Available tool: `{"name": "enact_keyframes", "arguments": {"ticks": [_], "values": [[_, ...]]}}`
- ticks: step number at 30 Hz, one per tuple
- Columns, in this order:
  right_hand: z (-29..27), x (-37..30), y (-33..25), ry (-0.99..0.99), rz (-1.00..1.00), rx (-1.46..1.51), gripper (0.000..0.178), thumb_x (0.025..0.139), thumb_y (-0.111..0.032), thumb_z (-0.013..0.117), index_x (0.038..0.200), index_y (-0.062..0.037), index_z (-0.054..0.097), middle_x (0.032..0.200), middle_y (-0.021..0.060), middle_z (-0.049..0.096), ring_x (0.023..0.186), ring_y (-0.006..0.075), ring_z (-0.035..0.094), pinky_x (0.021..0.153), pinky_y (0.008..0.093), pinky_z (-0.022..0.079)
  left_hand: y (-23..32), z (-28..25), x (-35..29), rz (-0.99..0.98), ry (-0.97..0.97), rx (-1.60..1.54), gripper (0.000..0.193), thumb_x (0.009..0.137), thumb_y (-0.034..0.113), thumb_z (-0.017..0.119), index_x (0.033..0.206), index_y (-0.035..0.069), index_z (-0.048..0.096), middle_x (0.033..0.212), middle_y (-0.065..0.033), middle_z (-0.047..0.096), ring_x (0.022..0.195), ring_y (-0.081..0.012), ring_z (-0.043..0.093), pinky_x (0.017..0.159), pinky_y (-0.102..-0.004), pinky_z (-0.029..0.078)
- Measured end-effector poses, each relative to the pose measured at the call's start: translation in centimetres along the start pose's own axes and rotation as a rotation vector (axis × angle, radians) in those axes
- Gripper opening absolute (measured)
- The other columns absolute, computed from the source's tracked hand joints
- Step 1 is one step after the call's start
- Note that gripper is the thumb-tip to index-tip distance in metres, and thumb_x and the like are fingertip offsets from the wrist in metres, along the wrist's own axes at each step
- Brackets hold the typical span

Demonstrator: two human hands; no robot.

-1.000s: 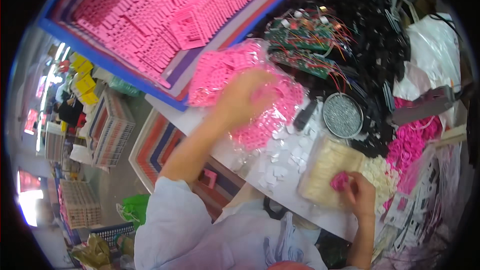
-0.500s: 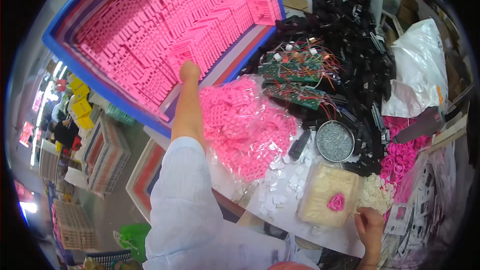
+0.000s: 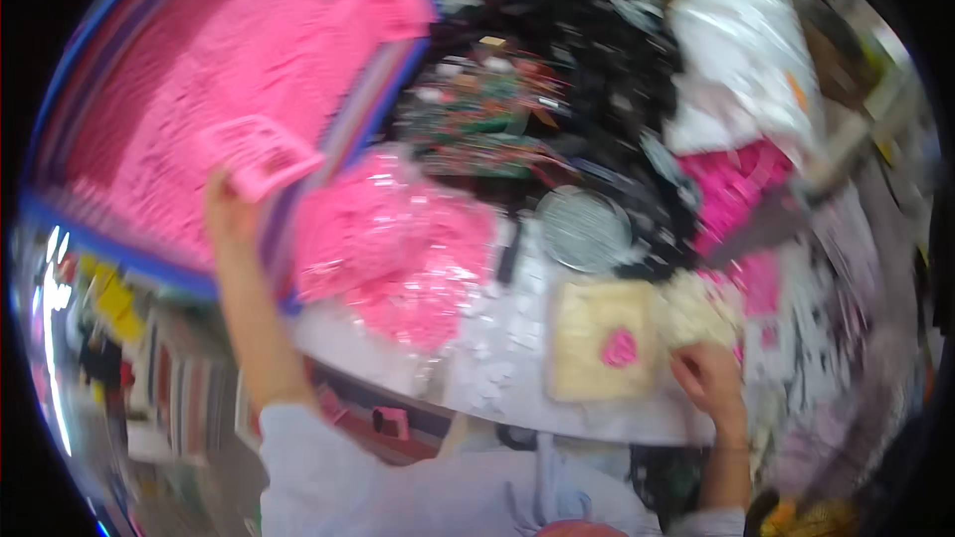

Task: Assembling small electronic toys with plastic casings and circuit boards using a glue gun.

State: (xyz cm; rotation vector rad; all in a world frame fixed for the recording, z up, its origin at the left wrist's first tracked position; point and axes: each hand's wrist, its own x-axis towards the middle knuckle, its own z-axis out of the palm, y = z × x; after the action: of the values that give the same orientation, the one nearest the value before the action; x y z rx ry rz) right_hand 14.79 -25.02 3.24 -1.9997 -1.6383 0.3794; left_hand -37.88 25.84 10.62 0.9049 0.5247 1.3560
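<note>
My left hand [image 3: 229, 207] grips a pink plastic panel [image 3: 261, 154] with openings in it, held above the front part of a blue-rimmed bin [image 3: 129, 264]. The bin is filled with rows of pink panels [image 3: 169, 99]. On the right, my right hand [image 3: 708, 378] hangs over the table edge with curled fingers; whether anything is in them is hidden. Just beyond it lies a pile of small cream pieces [image 3: 701, 308]. To its left is a wrapped cream block [image 3: 582, 338] with a magenta ring-shaped piece [image 3: 619, 347] on top. Motion blurs the picture.
Clear bags of pink parts [image 3: 418, 259] lie beside the bin. Green circuit boards with wires [image 3: 487, 149] rest on a heap of black parts [image 3: 587, 50]. Nearby stand a round dish of small metal bits [image 3: 585, 229] and a white sack [image 3: 746, 60]. Small white pieces [image 3: 487, 368] are scattered centrally.
My left hand has drawn a pink panel up from the rows and toward me. The view has turned, shifting the table's contents left. My right hand stays by the cream pieces.
</note>
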Motion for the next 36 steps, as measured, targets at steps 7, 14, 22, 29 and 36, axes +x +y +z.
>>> {"name": "enact_keyframes", "arguments": {"ticks": [7,14,22,29,36], "values": [[2.7,3.8,-6.3,-0.415,0.233,1.171,0.075,0.093,-0.013,0.068,0.155,-0.0125,0.025,0.121,0.0079,0.061,0.078,0.0106,0.064,0.065,0.0239,0.052,-10.7,13.8,-23.3,-0.539,-0.316,-0.018,0.07,0.089,0.023,0.063,0.145,-0.007,0.034,0.136,-0.0251,0.054,0.119,-0.0365,0.061,0.089,-0.0545,0.058],[3.4,1.8,-5.8,-0.236,0.157,0.854,0.057,0.092,-0.014,0.066,0.143,-0.0048,0.042,0.111,0.0114,0.068,0.076,0.0138,0.066,0.064,0.0251,0.051,-18.0,22.5,-30.9,-0.69,-0.252,0.076,0.059,0.098,0.009,0.057,0.149,0.0,0.03,0.124,-0.0182,0.061,0.101,-0.0254,0.069,0.082,-0.0388,0.062],[-8.7,-6.2,8.5,-0.042,0.416,-0.655,0.064,0.068,-0.013,0.072,0.13,-0.0051,0.058,0.131,0.0194,0.058,0.134,0.041,0.043,0.107,0.0471,0.041,-18.4,21.7,-29.1,-0.623,-0.174,0.164,0.059,0.1,0.008,0.055,0.153,0.004,0.03,0.111,-0.0108,0.064,0.061,-0.006,0.058,0.041,-0.017,0.038],[-9.4,-8.6,14.9,0.495,0.229,-0.332,0.033,0.088,-0.016,0.07,0.118,-0.0022,0.066,0.107,0.0152,0.071,0.097,0.0287,0.068,0.084,0.0354,0.052,-20.1,21.7,-29.1,-0.79,-0.127,0.013,0.062,0.102,0.027,0.056,0.154,0.006,0.03,0.124,-0.0116,0.061,0.094,-0.0188,0.065,0.052,-0.0264,0.048],[-4.6,-2.5,1.2,0.514,0.301,0.805,0.026,0.093,-0.017,0.065,0.112,0.0017,0.064,0.092,0.0092,0.063,0.086,0.0191,0.059,0.07,0.0359,0.045,-21.5,24.5,-30.0,-0.818,-0.27,-0.156,0.079,0.096,0.045,0.063,0.155,0.01,0.024,0.132,-0.0114,0.056,0.115,-0.0259,0.062,0.089,-0.0347,0.054]]}}
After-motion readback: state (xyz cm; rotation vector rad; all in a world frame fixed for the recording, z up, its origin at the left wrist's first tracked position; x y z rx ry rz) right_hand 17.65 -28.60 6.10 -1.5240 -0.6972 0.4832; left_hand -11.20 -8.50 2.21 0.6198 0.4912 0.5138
